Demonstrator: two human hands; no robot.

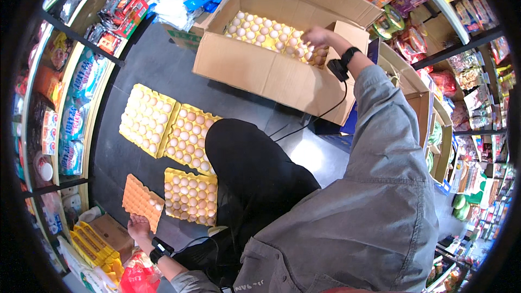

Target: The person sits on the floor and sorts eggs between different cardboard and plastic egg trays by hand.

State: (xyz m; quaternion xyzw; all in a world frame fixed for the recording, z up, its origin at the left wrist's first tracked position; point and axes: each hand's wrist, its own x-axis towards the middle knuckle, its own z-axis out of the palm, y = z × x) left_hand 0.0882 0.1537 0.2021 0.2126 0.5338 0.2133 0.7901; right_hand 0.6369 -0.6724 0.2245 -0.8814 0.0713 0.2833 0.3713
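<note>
My right hand (319, 37) reaches into a big open cardboard box (244, 68), just over the eggs (259, 28) in a yellow tray. Its fingers bend downward, and their tips and anything in them are hidden. By the lower edge of an orange egg tray (140, 198), my left hand (139, 226) has its fingers curled in; whether something lies in them does not show. That tray holds a few pale eggs (156, 205) at its right side; its other visible cups are bare. Beside it sits a yellow tray of eggs (191, 198) on the dark floor.
Two more filled egg trays, a left one (145, 119) and a right one (187, 138), lie beyond my knee (244, 152). Shelves of packaged goods (73, 125) line both sides. A red plastic bag (140, 274) and yellow packets (95, 247) stand near my left forearm.
</note>
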